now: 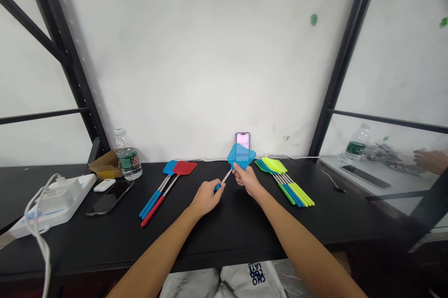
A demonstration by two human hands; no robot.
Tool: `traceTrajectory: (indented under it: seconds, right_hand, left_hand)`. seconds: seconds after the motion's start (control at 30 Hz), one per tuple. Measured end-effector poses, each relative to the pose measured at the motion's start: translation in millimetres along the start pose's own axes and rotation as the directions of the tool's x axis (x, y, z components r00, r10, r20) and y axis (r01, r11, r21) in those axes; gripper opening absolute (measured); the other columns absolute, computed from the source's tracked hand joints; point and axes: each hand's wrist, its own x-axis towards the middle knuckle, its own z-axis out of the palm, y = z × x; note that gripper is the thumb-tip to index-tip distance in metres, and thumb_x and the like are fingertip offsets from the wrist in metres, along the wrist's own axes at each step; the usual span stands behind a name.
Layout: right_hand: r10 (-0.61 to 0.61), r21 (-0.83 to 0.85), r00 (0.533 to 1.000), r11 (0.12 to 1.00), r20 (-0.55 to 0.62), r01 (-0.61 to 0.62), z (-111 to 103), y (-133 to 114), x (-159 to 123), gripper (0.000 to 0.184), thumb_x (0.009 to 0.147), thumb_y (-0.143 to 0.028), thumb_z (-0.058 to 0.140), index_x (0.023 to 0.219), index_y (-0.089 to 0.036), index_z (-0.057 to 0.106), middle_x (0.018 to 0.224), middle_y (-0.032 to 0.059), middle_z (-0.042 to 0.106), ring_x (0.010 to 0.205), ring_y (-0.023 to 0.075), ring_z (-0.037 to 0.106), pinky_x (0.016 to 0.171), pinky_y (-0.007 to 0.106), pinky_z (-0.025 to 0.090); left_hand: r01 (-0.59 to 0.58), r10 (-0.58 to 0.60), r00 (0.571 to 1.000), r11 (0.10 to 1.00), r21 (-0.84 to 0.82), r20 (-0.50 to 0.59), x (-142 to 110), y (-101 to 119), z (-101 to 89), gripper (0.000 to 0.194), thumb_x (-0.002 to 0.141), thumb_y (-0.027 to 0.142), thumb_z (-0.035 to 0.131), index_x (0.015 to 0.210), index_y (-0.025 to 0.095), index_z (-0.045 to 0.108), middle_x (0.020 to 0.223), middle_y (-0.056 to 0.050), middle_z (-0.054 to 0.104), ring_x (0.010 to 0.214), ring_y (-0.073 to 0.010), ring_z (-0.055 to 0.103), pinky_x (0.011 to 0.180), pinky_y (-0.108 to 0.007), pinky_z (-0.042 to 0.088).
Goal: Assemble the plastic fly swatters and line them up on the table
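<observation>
The left hand is closed around the blue grip of a blue fly swatter, with the tip of the handle showing just past the fingers. The right hand grips the same swatter higher up, near where the thin metal shaft meets the head, its fingertips at the lower edge of the mesh. Both forearms reach in from the bottom of the view and angle toward each other above the black bench.

The swatter is tilted, with its mesh head raised above the bench and partly covering a phone that stands upright against the white wall. Just right of the hands lies a fanned stack of green swatters, with yellow and blue among them. To the left, a blue swatter and a red swatter lie side by side. Farther left are a water bottle, a cardboard box, a black smartphone and a white power strip with a white cable.
</observation>
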Motion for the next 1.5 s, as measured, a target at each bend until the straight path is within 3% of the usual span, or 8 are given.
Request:
traceTrajectory:
  seconds: [0.2,0.47,0.6,0.93,1.2,1.37,1.5]
  right_hand:
    - [0.017,-0.013,0.999,1.0,0.046,-0.017,9,5,-3,0.043,0.076,-0.053,0.065,0.061,-0.016,0.051,0.044,-0.0082,0.034,0.034,0.0031,0.025,0.035,0.018,0.015]
    - [0.071,0.05,0.989,0.997,-0.127,-0.065,13,-3,-3,0.048,0.078,-0.064,0.056,0.068,-0.017,0.054,0.045,-0.0065,0.038,0.033,0.0046,0.028,0.034,0.018,0.015]
    - [0.034,0.04,0.994,0.999,-0.101,-0.03,14,-1,-4,0.045,0.078,-0.061,0.058,0.073,-0.017,0.056,0.044,-0.0078,0.036,0.034,0.004,0.026,0.035,0.018,0.014]
    - [0.108,-0.009,0.992,0.994,0.059,-0.107,20,5,-8,0.046,0.079,-0.06,0.057,0.065,-0.016,0.054,0.044,-0.0075,0.036,0.034,0.0039,0.026,0.036,0.018,0.015]
    - [0.021,0.014,0.974,1.0,-0.226,-0.019,0,-13,1,0.044,0.081,-0.057,0.056,0.064,-0.016,0.053,0.043,-0.0059,0.038,0.033,0.0044,0.028,0.034,0.017,0.015]
    - [-0.079,0.027,0.939,0.995,-0.336,0.093,-12,-28,1,0.041,0.083,-0.053,0.056,0.063,-0.017,0.051,0.044,-0.0054,0.038,0.035,0.0047,0.028,0.034,0.017,0.017]
    - [-0.092,0.042,0.923,0.992,-0.375,0.116,-16,-33,2,0.041,0.084,-0.052,0.054,0.063,-0.017,0.05,0.044,-0.0051,0.038,0.035,0.0051,0.028,0.034,0.017,0.016]
  left_hand:
    - [-0.018,0.018,0.999,1.0,0.0,-0.032,-1,-1,0.3,0.037,0.093,0.042,0.039,0.065,0.019,0.047,0.054,0.004,0.044,0.051,-0.0098,0.039,0.054,-0.023,0.024]
    - [-0.06,0.059,0.998,0.997,-0.039,-0.024,-2,4,2.2,0.038,0.093,0.043,0.041,0.066,0.018,0.051,0.053,0.005,0.041,0.05,-0.0082,0.036,0.053,-0.023,0.024]
    - [-0.05,0.05,0.999,0.998,-0.043,-0.007,-3,4,2.9,0.037,0.093,0.042,0.042,0.067,0.018,0.053,0.054,0.005,0.043,0.05,-0.0081,0.036,0.053,-0.023,0.025]
    - [-0.006,0.006,1.0,1.0,-0.013,-0.023,-2,3,2.6,0.034,0.092,0.042,0.041,0.069,0.02,0.053,0.055,0.005,0.046,0.051,-0.0096,0.04,0.054,-0.023,0.027]
    - [0.061,-0.07,0.987,0.996,-0.065,-0.141,3,-1,-1.7,0.024,0.09,0.041,0.045,0.08,0.021,0.051,0.069,0.002,0.054,0.065,-0.0132,0.052,0.063,-0.024,0.036]
    - [0.008,-0.014,0.995,0.998,-0.056,-0.103,6,-6,-1.2,0.025,0.093,0.035,0.038,0.078,0.021,0.051,0.072,0.0,0.055,0.07,-0.015,0.053,0.066,-0.026,0.038]
    - [-0.011,0.008,0.997,0.999,-0.048,-0.071,6,-6,-0.8,0.026,0.094,0.036,0.036,0.079,0.021,0.051,0.075,0.0,0.056,0.071,-0.0153,0.053,0.067,-0.026,0.038]
